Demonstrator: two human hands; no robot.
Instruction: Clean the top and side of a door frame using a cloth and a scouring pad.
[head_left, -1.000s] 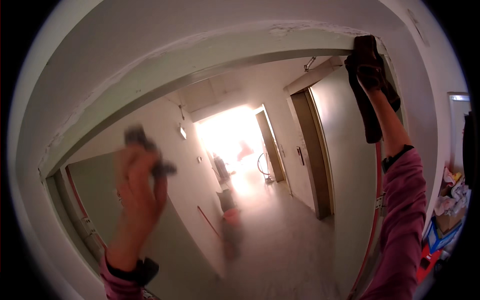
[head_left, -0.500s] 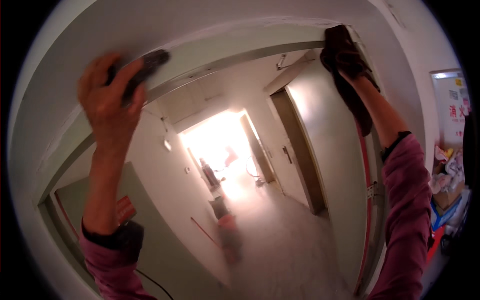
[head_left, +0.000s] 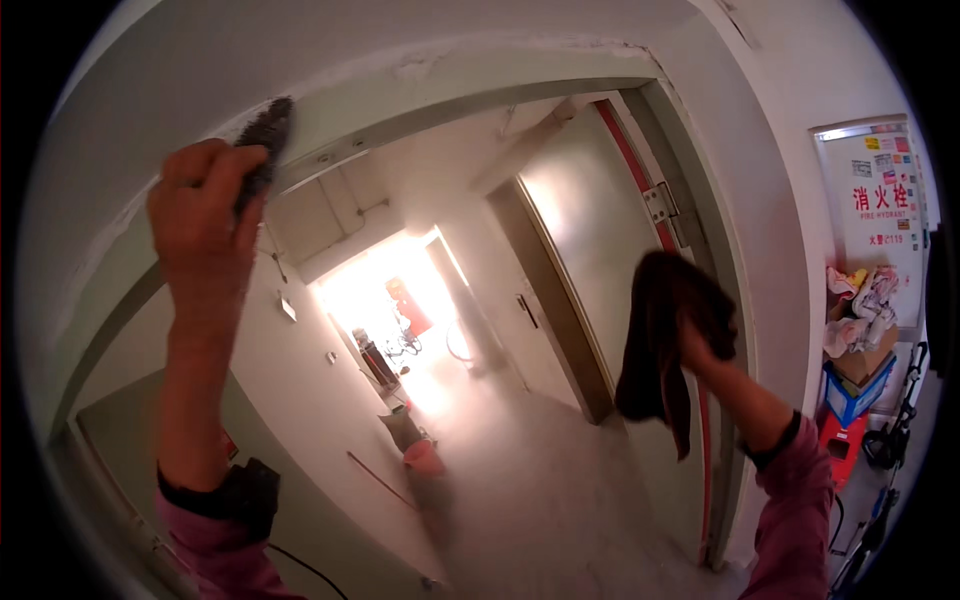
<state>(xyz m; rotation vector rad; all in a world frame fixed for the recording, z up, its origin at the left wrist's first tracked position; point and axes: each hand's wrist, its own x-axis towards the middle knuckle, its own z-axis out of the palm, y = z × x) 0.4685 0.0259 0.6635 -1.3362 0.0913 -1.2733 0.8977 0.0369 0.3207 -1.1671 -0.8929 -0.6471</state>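
Raised at the upper left, my left hand (head_left: pixel 205 205) is closed round a dark grey, rough-textured scrubber (head_left: pixel 268 130). The scrubber's top end touches the pale green door frame (head_left: pixel 440 85), close to the ragged edge where the frame meets the wall. My right hand (head_left: pixel 693 345) grips a dark brown cloth (head_left: pixel 648 335), which hangs loosely in front of the open door on the right. Folds of the cloth hide most of those fingers. A metal hinge (head_left: pixel 660 204) shows above the cloth on the right side of the frame.
Beyond the doorway, a corridor floor (head_left: pixel 520 500) runs toward a bright opening. A pink bucket (head_left: pixel 424 458) stands there near a red stick (head_left: pixel 380 478). On the right are a white wall cabinet (head_left: pixel 875 225), a heap of rags (head_left: pixel 865 315) and a blue box (head_left: pixel 858 392).
My right hand has come down from the frame's upper right corner with the brown cloth. My left hand has shifted slightly left along the frame with the scrubber. The view has turned right.
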